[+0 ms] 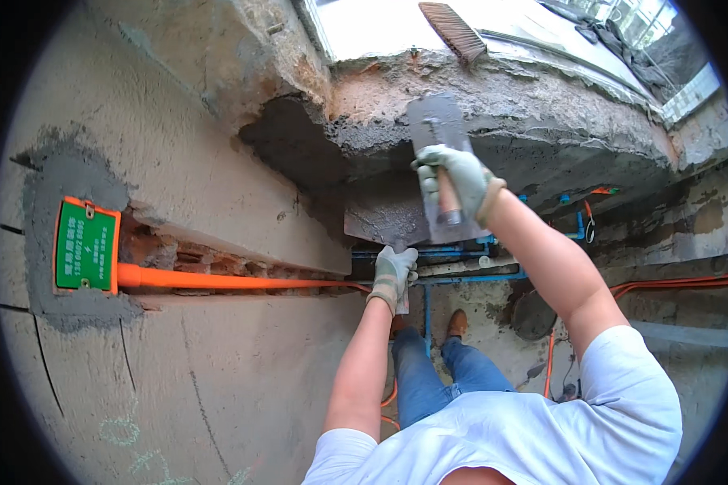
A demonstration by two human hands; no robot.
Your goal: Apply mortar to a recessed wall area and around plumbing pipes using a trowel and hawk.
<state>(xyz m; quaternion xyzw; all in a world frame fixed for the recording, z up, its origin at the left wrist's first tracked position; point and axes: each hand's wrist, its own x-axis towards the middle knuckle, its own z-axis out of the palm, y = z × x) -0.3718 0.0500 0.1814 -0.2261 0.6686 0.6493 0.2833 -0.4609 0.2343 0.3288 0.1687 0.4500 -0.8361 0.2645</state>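
Note:
In the head view my right hand point(457, 178), in a pale work glove, grips the wooden handle of a steel plastering trowel point(437, 109), raised at the rough concrete ledge point(542, 93) with wet grey mortar on its edge and underside. My left hand point(392, 271), also gloved, is closed on the handle of a flat mortar board point(380, 224) with wet mortar on it, held just below the ledge and left of the trowel, partly hidden by it.
Above lies a brown brush point(453, 32). At left, a green-covered junction box point(85, 242) joins an orange conduit point(210, 279) in a wall groove. Blue pipes point(477, 277) and orange lines point(675, 281) run behind my hands. My feet stand on a rough floor point(505, 339).

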